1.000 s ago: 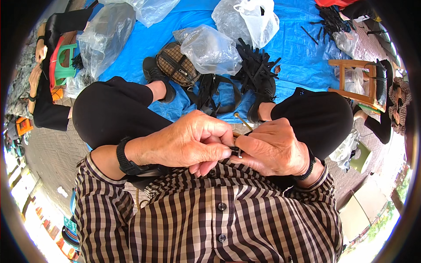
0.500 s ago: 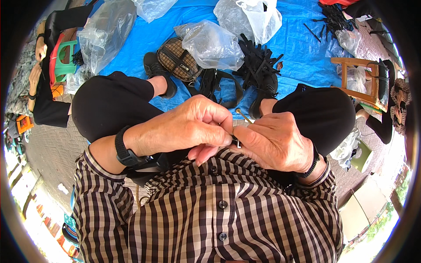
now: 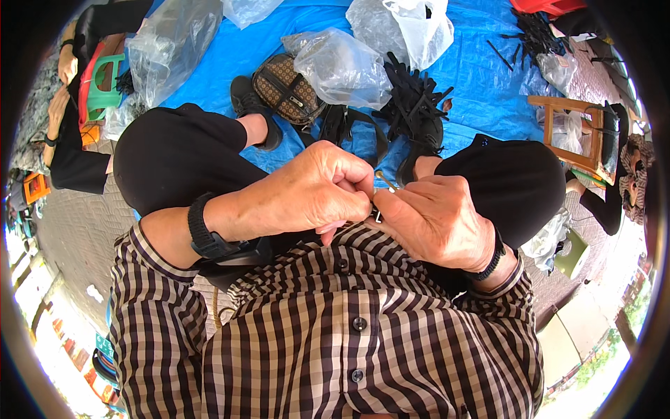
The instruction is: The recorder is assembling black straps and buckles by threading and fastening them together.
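Both hands, left hand (image 3: pixel 307 192) and right hand (image 3: pixel 436 220), pinch one small metal pin (image 3: pixel 385 181) between them, its long axis pointing away.

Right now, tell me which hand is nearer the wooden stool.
Right. The right hand sits toward the wooden stool; the left hand is farther, beyond it.

2 hands (image 3: pixel 307 199), 4 clear plastic bags (image 3: pixel 342 66), 1 brown purse (image 3: pixel 286 87), 1 wooden stool (image 3: pixel 572 133).
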`<state>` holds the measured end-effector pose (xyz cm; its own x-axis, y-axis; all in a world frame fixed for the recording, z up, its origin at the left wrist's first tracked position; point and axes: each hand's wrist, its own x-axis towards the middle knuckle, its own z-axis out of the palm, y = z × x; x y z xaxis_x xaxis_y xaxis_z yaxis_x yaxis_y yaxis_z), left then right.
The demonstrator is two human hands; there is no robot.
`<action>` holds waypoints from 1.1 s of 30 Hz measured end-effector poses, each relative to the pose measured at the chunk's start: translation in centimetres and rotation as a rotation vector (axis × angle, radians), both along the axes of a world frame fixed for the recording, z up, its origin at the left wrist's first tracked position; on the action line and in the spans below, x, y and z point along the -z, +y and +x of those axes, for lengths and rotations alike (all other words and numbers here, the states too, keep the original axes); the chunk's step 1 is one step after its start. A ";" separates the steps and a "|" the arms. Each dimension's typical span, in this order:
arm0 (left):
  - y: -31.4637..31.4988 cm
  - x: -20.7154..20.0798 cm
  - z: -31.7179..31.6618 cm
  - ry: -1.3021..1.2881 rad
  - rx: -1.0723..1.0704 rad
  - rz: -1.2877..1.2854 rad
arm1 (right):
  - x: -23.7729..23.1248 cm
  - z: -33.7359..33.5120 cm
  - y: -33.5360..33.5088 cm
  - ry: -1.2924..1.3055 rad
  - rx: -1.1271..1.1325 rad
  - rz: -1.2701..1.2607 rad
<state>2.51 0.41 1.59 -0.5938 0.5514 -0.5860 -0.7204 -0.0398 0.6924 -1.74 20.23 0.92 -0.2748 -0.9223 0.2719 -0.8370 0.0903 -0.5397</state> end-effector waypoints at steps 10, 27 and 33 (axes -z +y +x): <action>-0.1 0.0 0.7 0.187 -0.070 -0.097 | 0.5 -1.2 0.6 -0.625 0.078 -0.043; -0.4 0.5 0.6 0.349 0.020 -0.175 | 1.9 -0.7 -0.6 -0.725 0.135 -0.040; -1.1 -0.2 -0.1 0.303 0.068 -0.159 | 1.4 -1.3 -0.7 -0.741 0.169 -0.037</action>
